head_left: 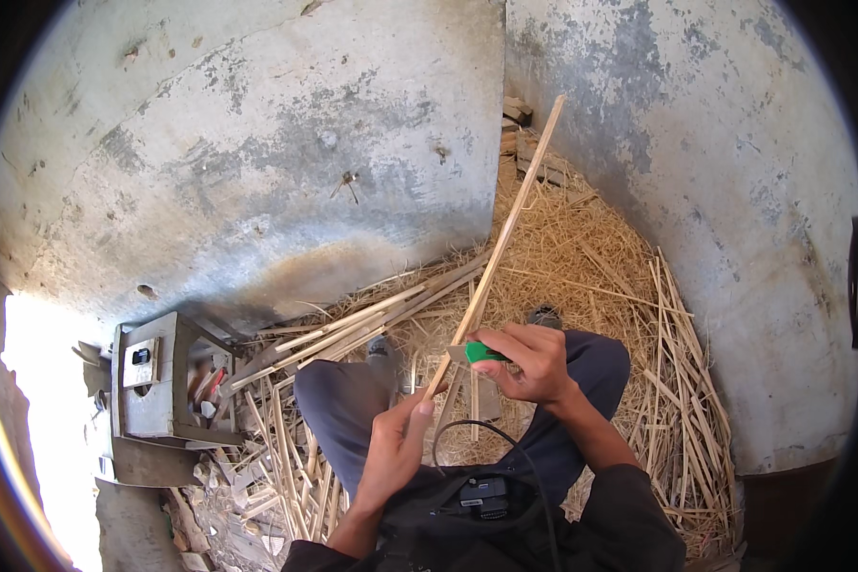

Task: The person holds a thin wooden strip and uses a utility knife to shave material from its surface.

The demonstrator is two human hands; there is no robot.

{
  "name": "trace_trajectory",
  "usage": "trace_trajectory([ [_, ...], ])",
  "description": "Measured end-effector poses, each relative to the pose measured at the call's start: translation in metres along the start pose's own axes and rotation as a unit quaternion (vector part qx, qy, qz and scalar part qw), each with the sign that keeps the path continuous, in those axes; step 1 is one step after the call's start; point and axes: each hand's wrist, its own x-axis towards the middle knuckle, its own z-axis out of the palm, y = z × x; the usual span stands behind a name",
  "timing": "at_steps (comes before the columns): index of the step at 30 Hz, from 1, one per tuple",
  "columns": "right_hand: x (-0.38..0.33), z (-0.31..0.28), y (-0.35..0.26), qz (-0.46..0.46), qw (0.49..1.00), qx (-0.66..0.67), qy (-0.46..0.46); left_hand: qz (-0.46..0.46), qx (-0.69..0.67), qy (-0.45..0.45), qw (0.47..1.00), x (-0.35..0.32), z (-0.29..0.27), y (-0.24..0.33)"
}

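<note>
A long, pale strip of split wood or bamboo [505, 234] slants from my lap up toward the far corner. Its near end is gripped by my left hand [393, 445], thumb laid along it. In my right hand [532, 362] is a green-handled knife [483, 353], the fingers wrapped round the handle. The knife's short blade lies across the strip, touching or very close to it, a little beyond my left hand. My bent legs are on either side, with the strip passing between the knees.
Curly shavings [572, 234] cover the floor ahead. Bundles of strips lie at the left [372, 319] and along the right wall [682, 410]. A wooden box-like stool [143, 381] holding small items stands left. Worn plastered walls [305, 124] enclose the corner. A black cable [505, 434] loops over my lap.
</note>
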Motion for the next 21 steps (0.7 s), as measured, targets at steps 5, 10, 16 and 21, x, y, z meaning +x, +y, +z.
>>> trace_trajectory([
  [5,0.001,0.001,0.001,-0.013,0.999,-0.022,0.02,-0.029,-0.002,-0.002,1.0,0.0,-0.002,0.007],
  [10,0.001,0.001,0.002,-0.012,0.999,-0.041,0.017,-0.013,-0.002,-0.009,1.0,0.0,-0.002,-0.002],
  [16,0.0,0.004,0.01,-0.001,0.999,-0.042,0.023,-0.038,0.007,0.002,0.999,-0.003,-0.003,-0.002],
  [21,0.002,0.004,0.008,-0.003,0.998,-0.056,0.017,-0.026,0.012,0.012,0.999,-0.003,-0.006,-0.012],
])
